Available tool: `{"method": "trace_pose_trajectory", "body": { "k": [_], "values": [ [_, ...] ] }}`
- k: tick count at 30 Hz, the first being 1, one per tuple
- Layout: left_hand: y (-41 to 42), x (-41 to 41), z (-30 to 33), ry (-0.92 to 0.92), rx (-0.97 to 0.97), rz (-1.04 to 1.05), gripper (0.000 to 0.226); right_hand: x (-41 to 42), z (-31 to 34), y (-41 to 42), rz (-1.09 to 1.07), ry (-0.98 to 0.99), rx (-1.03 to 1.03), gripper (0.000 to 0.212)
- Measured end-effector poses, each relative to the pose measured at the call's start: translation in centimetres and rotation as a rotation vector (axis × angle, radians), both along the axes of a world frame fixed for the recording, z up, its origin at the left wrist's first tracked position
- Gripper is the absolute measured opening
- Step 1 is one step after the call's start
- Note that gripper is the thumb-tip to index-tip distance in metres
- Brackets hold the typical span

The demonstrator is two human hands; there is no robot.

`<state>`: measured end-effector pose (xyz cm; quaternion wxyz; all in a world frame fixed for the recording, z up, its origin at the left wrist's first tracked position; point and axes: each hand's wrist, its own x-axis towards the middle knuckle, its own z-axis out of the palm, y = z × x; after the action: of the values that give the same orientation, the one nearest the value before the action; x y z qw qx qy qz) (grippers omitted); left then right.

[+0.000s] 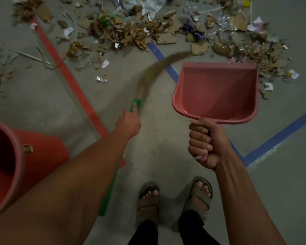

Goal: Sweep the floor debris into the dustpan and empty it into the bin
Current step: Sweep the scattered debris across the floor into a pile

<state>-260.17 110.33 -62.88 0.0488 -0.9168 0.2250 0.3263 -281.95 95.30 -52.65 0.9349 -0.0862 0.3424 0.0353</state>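
A wide pile of debris [131, 30], made of cardboard scraps, dry leaves, foil and plastic, lies across the far floor. My left hand [128, 123] grips a green-handled grass broom [155, 73]; its blurred bristles curve up and right to the edge of the pile. My right hand [206, 144] grips the handle of an empty pink dustpan [217, 91], held above the floor with its open lip next to the debris on the right. A red bin [4, 167] stands at the left edge, beside my left forearm.
Red tape [72, 84] and blue tape [279, 135] lines cross the grey concrete floor. My sandalled feet [173, 197] stand at the bottom centre. Small scraps lie scattered at the left, around the red line.
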Motion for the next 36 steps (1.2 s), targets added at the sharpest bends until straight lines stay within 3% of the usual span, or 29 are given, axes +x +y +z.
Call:
{"method": "trace_pose_trajectory", "body": {
  "k": [3, 6, 10, 16, 22, 28, 31, 36],
  "values": [
    [-1.6, 1.0, 1.4, -0.054, -0.058, 0.209, 0.083, -1.4, 0.0, -0.6, -0.039, 0.004, -0.014, 0.043],
    [-2.1, 0.3, 2.0, -0.098, -0.195, 0.241, 0.079, -2.9, 0.1, -1.4, -0.096, 0.001, -0.014, 0.043],
    [-3.4, -4.1, 2.1, -0.110, -0.363, 0.104, 0.063, -5.4, 0.4, -2.7, -0.168, 0.009, -0.019, 0.043],
    [-8.7, -13.9, 1.1, -0.043, -0.519, -0.179, 0.073, -10.6, 0.5, -5.5, -0.301, 0.020, -0.031, 0.043],
    [-17.4, -21.9, -0.2, 0.143, -0.470, -0.464, 0.082, -17.8, 0.4, -8.5, -0.475, 0.077, -0.061, 0.041],
    [-25.0, -26.1, -2.8, 0.231, -0.253, -0.640, 0.081, -21.5, -0.4, -11.0, -0.555, 0.083, -0.071, 0.041],
    [-26.8, -26.2, -3.4, 0.230, -0.123, -0.533, 0.084, -22.0, -0.8, -12.1, -0.567, 0.087, -0.068, 0.041],
    [-26.8, -23.1, -3.1, 0.158, -0.169, -0.260, 0.074, -21.3, -1.3, -13.0, -0.557, 0.076, -0.043, 0.041]
  ]
}}
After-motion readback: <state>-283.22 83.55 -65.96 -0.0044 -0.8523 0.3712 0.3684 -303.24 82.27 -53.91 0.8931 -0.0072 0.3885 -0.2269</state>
